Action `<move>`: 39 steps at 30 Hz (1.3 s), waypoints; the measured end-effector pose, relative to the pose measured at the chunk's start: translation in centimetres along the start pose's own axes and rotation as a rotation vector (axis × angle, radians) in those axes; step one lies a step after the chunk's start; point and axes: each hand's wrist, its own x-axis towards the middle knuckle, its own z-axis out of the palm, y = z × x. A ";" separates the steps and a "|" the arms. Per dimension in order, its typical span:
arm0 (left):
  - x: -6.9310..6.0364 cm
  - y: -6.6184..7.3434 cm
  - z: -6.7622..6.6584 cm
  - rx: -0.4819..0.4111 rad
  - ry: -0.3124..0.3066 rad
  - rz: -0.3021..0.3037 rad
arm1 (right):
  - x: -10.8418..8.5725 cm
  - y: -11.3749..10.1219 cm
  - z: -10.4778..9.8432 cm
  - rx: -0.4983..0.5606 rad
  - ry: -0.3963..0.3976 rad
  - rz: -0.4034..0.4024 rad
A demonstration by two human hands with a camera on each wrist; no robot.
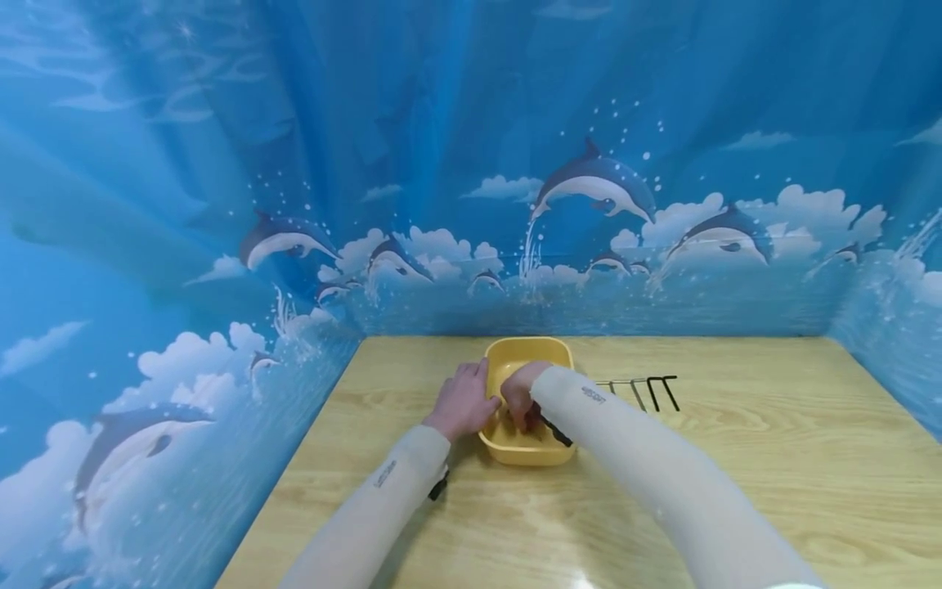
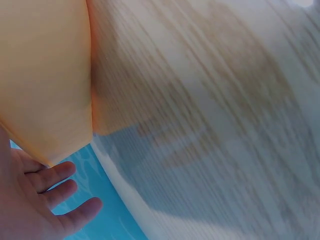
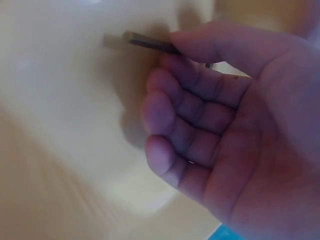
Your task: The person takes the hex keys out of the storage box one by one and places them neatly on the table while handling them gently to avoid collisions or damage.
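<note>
A yellow plastic tub [image 1: 528, 456] sits toward the back of the wooden table. My left hand [image 1: 464, 401] holds its left rim, the thumb reaching over the edge. In the left wrist view, the other fingers [image 2: 82, 212] lie loosely bent outside the tub wall [image 2: 45, 75]. My right hand [image 1: 524, 397] reaches down inside the tub. Its thumb and index finger pinch a thin dark hex key [image 3: 152, 42], of which one end sticks out in the right wrist view; the rest is mostly hidden by the hand. The other right fingers [image 3: 160, 112] are curled.
Several L-shaped hex keys [image 1: 653, 393], some black and some metallic, lie in a row right of the tub, partly behind the right sleeve. A blue dolphin-print curtain [image 1: 441, 204] borders the wooden table [image 1: 773, 458] at the back and sides.
</note>
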 end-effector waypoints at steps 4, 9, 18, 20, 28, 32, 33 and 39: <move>-0.1 0.0 0.1 0.006 0.014 0.006 | -0.3 0.3 -0.1 -0.099 0.040 -0.025; -0.3 -0.1 0.1 0.008 0.002 0.006 | -1.0 0.7 -0.4 -0.177 0.060 -0.089; -0.2 -0.1 0.0 -0.003 0.012 0.007 | -3.8 2.4 -0.6 -0.114 0.177 -0.178; -0.2 -0.1 0.2 -0.004 0.009 0.006 | -4.7 2.9 -0.3 -0.087 0.200 -0.203; -0.4 0.0 0.5 -0.027 -0.031 -0.024 | -7.7 5.5 1.0 0.011 0.297 -0.317; -0.3 0.1 0.4 -0.032 -0.022 -0.013 | -8.9 7.3 1.4 0.079 0.335 -0.341; -0.2 0.1 0.3 -0.033 -0.019 -0.009 | -9.1 7.8 1.5 0.091 0.342 -0.342; -0.1 0.1 0.0 -0.034 -0.038 -0.021 | -10.1 10.7 2.0 0.145 0.377 -0.323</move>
